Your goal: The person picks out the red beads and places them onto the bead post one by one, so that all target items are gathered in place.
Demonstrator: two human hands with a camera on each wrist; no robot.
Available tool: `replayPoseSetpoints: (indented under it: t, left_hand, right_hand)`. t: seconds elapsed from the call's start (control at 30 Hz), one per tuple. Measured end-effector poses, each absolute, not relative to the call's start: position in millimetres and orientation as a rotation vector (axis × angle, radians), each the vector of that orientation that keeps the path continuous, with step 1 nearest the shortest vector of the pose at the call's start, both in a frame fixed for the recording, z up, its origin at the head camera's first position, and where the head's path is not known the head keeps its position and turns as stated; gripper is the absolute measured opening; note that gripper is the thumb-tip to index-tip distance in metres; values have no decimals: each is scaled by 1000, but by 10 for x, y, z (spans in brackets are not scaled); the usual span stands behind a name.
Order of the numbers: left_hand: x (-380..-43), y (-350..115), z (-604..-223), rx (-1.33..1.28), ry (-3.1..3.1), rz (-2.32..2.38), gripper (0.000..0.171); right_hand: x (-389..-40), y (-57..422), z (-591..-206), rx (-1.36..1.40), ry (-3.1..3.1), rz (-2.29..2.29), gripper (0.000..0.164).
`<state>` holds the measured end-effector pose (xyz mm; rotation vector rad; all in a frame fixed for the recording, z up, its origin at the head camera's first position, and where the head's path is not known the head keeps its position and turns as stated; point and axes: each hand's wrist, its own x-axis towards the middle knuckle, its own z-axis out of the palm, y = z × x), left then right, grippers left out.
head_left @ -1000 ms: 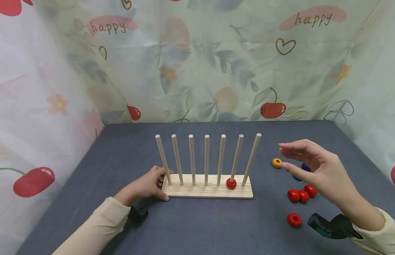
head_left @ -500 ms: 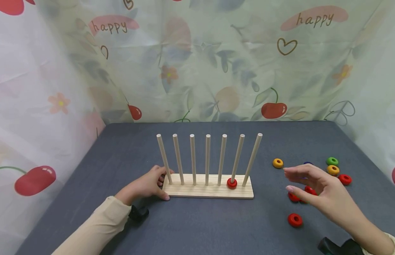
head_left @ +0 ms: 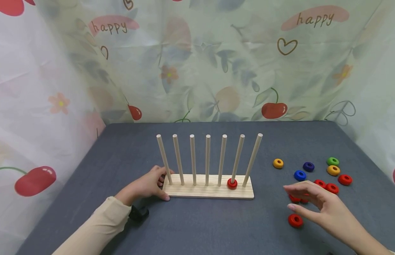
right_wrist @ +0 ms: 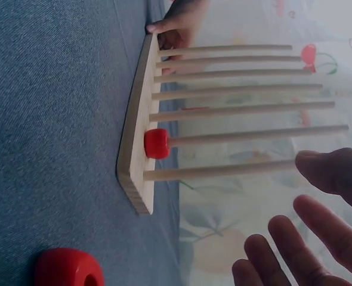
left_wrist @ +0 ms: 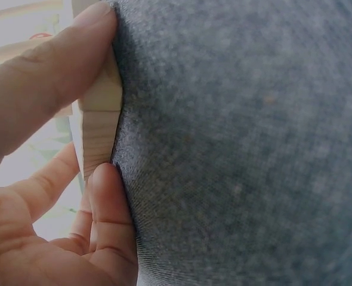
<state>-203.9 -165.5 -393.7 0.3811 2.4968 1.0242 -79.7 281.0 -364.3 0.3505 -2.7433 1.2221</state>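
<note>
A wooden peg rack (head_left: 204, 192) with several upright pegs stands on the table; one red ring (head_left: 232, 183) sits at the foot of its second peg from the right. My left hand (head_left: 149, 184) grips the rack's left end, thumb in front and fingers behind; the left wrist view shows them against the wooden base (left_wrist: 101, 128). Over the loose rings at the right, my right hand (head_left: 325, 209) hovers with fingers spread from the thumb, holding nothing. It partly hides some red rings (head_left: 294, 198). Just left of its thumb lies another red ring (head_left: 295, 220).
Beyond the right hand lie a yellow ring (head_left: 278, 163), a blue ring (head_left: 300, 175), a dark blue ring (head_left: 308, 166), a green ring (head_left: 332, 162), a second yellow ring (head_left: 333, 170) and more red rings (head_left: 345, 179). A patterned curtain (head_left: 197, 71) hangs behind the table.
My right hand has moved down the view, toward the near side, uncovering the blue, green and farther yellow and red rings. My left hand and the rack have stayed in place.
</note>
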Motion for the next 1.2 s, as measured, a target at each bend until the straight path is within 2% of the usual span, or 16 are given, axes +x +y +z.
replayPoseSetpoints:
  t: [0.43, 0.97, 1.2]
  left_hand:
    - [-2040, -1660, -3961, 388, 2505, 991, 74]
    - [-2051, -1664, -3958, 379, 2502, 1003, 76]
    - [-2056, -1667, -3957, 392, 2501, 1009, 75]
  right_hand:
    - [-788, 2979, -3899, 329, -2950, 1218, 40]
    - [-756, 3059, -3987, 106, -3133, 1274, 50]
    - [-781, 3103, -4026, 108, -3164, 1295, 51]
